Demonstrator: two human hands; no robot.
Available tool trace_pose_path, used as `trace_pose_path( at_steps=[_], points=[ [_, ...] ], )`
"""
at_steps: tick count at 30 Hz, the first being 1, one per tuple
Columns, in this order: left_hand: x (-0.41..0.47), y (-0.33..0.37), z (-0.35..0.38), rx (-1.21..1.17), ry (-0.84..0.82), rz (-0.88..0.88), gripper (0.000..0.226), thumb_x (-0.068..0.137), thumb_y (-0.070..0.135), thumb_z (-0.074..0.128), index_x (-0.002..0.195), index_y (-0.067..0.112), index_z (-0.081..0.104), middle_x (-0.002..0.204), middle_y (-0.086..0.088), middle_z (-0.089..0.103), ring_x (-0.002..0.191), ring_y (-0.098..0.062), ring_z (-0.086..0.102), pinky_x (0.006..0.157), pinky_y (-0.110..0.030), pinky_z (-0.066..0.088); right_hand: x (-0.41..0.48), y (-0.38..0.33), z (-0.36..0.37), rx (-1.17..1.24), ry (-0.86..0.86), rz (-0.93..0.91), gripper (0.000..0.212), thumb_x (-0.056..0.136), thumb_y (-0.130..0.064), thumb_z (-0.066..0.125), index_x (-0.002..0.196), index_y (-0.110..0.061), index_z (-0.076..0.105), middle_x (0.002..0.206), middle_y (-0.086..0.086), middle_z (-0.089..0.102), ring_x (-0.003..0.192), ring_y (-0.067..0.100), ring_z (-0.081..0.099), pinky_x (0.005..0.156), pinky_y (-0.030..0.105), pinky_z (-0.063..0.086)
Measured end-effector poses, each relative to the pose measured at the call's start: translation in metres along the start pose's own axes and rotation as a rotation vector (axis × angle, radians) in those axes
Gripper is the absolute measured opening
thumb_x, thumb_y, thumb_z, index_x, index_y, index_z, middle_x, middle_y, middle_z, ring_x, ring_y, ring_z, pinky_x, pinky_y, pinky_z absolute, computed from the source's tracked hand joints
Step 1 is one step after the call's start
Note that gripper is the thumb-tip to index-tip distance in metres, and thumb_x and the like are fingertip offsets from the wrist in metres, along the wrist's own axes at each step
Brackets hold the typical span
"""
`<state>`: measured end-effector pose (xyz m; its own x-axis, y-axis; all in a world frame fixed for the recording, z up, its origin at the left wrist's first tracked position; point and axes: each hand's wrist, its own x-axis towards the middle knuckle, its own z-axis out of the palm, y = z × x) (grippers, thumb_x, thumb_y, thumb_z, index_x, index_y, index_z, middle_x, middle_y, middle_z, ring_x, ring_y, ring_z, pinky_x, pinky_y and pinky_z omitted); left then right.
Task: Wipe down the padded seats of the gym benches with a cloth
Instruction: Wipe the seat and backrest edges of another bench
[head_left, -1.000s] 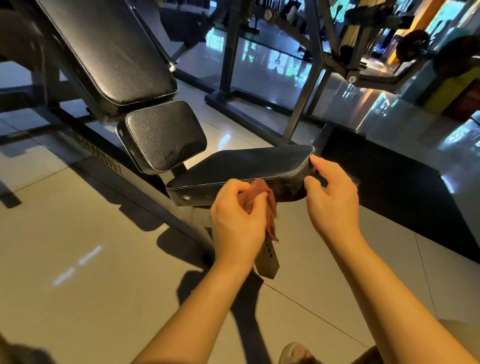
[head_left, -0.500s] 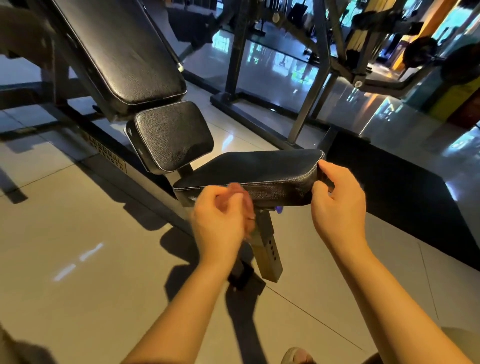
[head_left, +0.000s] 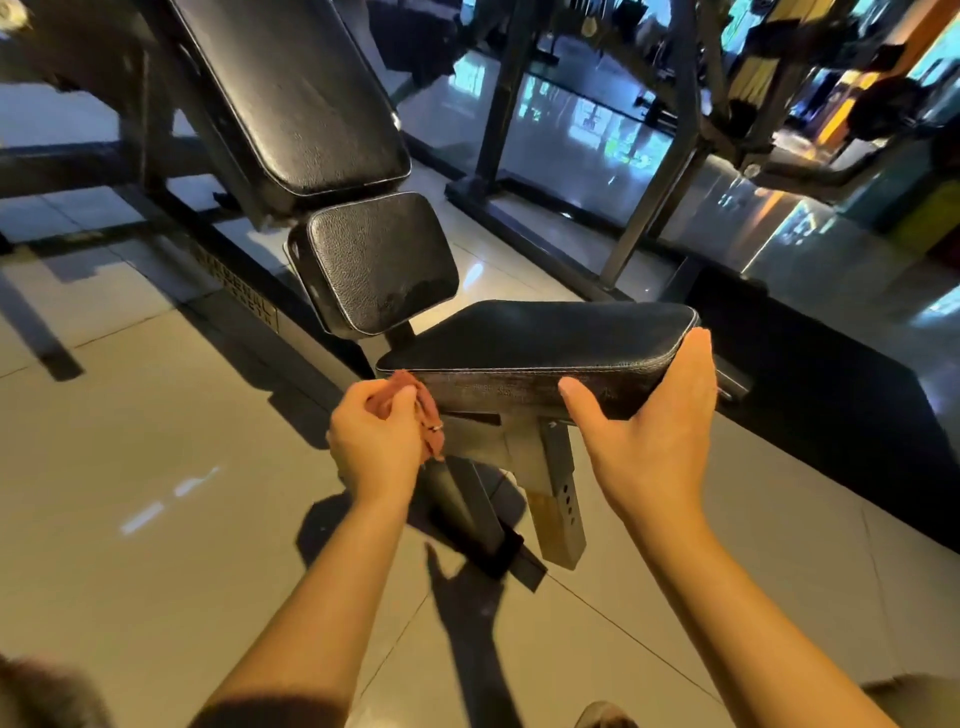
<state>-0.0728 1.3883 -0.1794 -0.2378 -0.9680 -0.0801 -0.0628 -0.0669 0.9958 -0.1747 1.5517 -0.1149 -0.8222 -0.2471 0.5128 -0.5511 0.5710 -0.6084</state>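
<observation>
A black padded seat (head_left: 540, 335) of a gym bench sits in the middle of the head view, on a metal post (head_left: 556, 493). My left hand (head_left: 376, 441) is shut on a reddish-brown cloth (head_left: 423, 405) and presses it against the near left corner of the seat's front edge. My right hand (head_left: 654, 431) cups the seat's near right corner, thumb on the front face and fingers along the right side. Behind the seat stand a small black lower back pad (head_left: 376, 260) and a long tilted backrest (head_left: 291, 98).
Glossy beige floor tiles (head_left: 130, 467) spread to the left and in front. A black rubber mat (head_left: 831, 395) lies to the right. Dark steel frames of other machines (head_left: 670, 171) rise behind the seat. The tip of a shoe (head_left: 605, 717) shows at the bottom edge.
My left hand has slid the cloth leftward along the seat's front edge to its left corner. My right hand has opened wider and now cups the right corner from below.
</observation>
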Motion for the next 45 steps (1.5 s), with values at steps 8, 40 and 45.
trace_pose_path(
  at_steps=[8,40,45],
  points=[
    [-0.044,-0.005,0.018,-0.02,-0.164,0.167,0.01,0.095,0.027,0.07,0.095,0.036,0.067,0.093,0.016,0.066,0.09,0.004,0.063,0.07,-0.011,0.052,-0.001,0.001,0.007,-0.043,0.053,-0.008,0.11,0.071,-0.065,0.076,0.155,-0.018,0.024,0.156,0.007,0.035,0.143,0.028,0.036,0.109,0.056,0.046],
    [-0.003,0.0,-0.002,0.094,-0.04,-0.02,0.013,0.092,0.017,0.067,0.084,0.028,0.065,0.076,0.012,0.065,0.071,0.004,0.065,0.066,-0.025,0.057,-0.001,-0.005,0.012,-0.066,0.085,0.024,0.108,0.073,-0.061,0.079,0.155,-0.019,0.022,0.158,0.007,0.033,0.145,0.029,0.036,0.111,0.056,0.044],
    [-0.045,0.012,0.012,0.022,-0.207,0.129,0.015,0.091,0.023,0.07,0.082,0.034,0.067,0.077,0.014,0.069,0.077,0.001,0.067,0.065,-0.02,0.055,-0.001,-0.007,0.012,-0.071,0.078,0.03,0.108,0.074,-0.056,0.082,0.156,-0.019,0.021,0.159,0.007,0.032,0.147,0.029,0.033,0.112,0.056,0.042]
  ],
)
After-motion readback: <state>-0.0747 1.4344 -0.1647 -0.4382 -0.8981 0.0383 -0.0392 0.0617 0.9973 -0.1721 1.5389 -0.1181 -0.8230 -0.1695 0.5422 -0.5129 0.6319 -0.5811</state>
